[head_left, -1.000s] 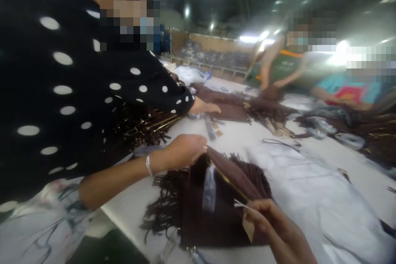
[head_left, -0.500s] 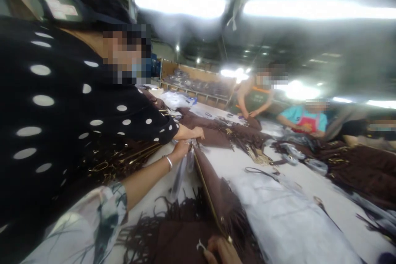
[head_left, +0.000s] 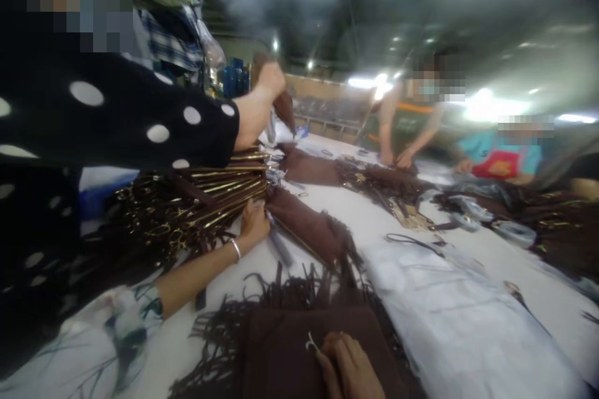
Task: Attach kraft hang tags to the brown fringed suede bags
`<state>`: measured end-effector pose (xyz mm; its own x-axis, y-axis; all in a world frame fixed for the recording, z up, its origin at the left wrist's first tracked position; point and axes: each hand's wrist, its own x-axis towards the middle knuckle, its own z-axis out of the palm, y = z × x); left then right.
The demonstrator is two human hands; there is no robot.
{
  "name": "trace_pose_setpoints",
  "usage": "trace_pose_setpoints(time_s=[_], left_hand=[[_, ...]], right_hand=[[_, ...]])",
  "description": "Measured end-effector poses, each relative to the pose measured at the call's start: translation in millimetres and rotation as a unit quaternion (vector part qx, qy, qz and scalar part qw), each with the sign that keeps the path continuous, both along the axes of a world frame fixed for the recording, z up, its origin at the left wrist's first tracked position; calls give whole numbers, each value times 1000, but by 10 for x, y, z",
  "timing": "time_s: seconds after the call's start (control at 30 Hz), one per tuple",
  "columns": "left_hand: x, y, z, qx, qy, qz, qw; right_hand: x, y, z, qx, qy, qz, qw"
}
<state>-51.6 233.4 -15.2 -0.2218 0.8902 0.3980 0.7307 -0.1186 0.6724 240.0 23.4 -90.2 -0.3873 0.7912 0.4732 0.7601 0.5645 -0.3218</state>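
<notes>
Two bare hands: through the head camera I watch the left hand (head_left: 255, 224) well forward and the right hand (head_left: 349, 365) low, near the bottom edge.
Right fingers: pinched together on a thin pale strip (head_left: 311, 344) with a curling end.
Left fingers: bent inward at the far end of a long brown panel (head_left: 306, 224); blur keeps me from telling whether they grip it.
Front bag (head_left: 281, 349): dark brown, matt and squarish, lying on the white counter (head_left: 369, 218) beneath the right hand, limp fringe (head_left: 210, 336) fanning out to its left and behind.
Long panel: soft, smooth-faced, one side edged with a thin gold line; I cannot tell whether it is joined to the front bag.
Left wrist: shiny pale bracelet (head_left: 235, 250), then a loose white sleeve (head_left: 112, 336) with a leafy print.
Heap at left (head_left: 206, 199): dark brown pieces, straight gold strips and small metal rings, packed close beside the left hand.
Right side: wrinkled white sheet (head_left: 440, 312), slim dark loop (head_left: 412, 239) by its far edge, glossy clear plastic bundles (head_left: 515, 234) beyond.
Co-worker: dotted black sleeve (head_left: 187, 128), hand (head_left: 270, 82) clenched on a raised brown piece (head_left: 284, 112).
</notes>
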Motion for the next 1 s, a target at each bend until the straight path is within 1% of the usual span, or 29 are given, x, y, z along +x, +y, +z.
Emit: trace_pose_setpoints(time_s=[0.07, 0.1, 0.13, 0.17, 0.27, 0.37, 0.43, 0.47, 0.5, 0.53, 0.57, 0.63, 0.67, 0.73, 0.77, 0.8, 0.83, 0.87, 0.9, 0.93, 1.0], left_hand=[[78, -244, -35, 0, 94, -75, 993], [140, -317, -50, -6, 133, -117, 984], [209, -348, -63, -16, 165, -152, 974], [282, -337, -74, -25, 189, -171, 967], [497, -133, -64, -45, 237, -192, 951], [684, 84, 47, -54, 258, -193, 945], [746, 75, 164, -56, 261, -200, 943], [744, -7, 225, -54, 259, -206, 942], [715, -149, 282, -51, 257, -212, 942], [660, -354, 333, -46, 254, -217, 941], [583, -618, 375, -42, 250, -223, 941], [384, -1284, 423, -41, 243, -234, 941], [277, -1654, 424, -47, 238, -236, 941], [92, -2362, 375, -68, 227, -235, 943], [29, -2664, 328, -101, 206, -242, 943], [-6, -2914, 274, -140, 192, -239, 941], [-13, -3106, 218, -164, 194, -233, 939], [5, -3243, 168, -182, 201, -222, 937], [43, -3329, 128, -196, 212, -208, 935], [91, -3374, 102, -204, 227, -193, 933], [185, -3387, 95, -216, 255, -172, 927]], right_hand=[[-40, -78, 169, -60, 24, -14, 998], [-61, -106, 234, -81, 37, -19, 996], [-81, -126, 280, -94, 48, -23, 994], [-98, -138, 310, -102, 55, -24, 993], [-122, -151, 329, -106, 59, -22, 992], [-108, -145, 319, -107, 55, -24, 992], [-88, -152, 329, -112, 53, -25, 992], [-81, -164, 345, -115, 56, -23, 992], [-81, -185, 369, -120, 63, -20, 991], [-91, -214, 404, -127, 76, -13, 989], [-114, -251, 450, -134, 93, -4, 987], [-203, -340, 573, -149, 125, 22, 981], [-269, -386, 645, -160, 134, 40, 977], [-432, -464, 787, -186, 135, 79, 970], [-519, -491, 846, -201, 130, 97, 966], [-604, -510, 890, -216, 126, 111, 962], [-681, -523, 917, -228, 124, 118, 959], [-747, -531, 927, -238, 123, 121, 956], [-800, -537, 924, -249, 124, 123, 952], [-838, -544, 912, -260, 128, 123, 949], [-871, -565, 881, -278, 137, 132, 942]])
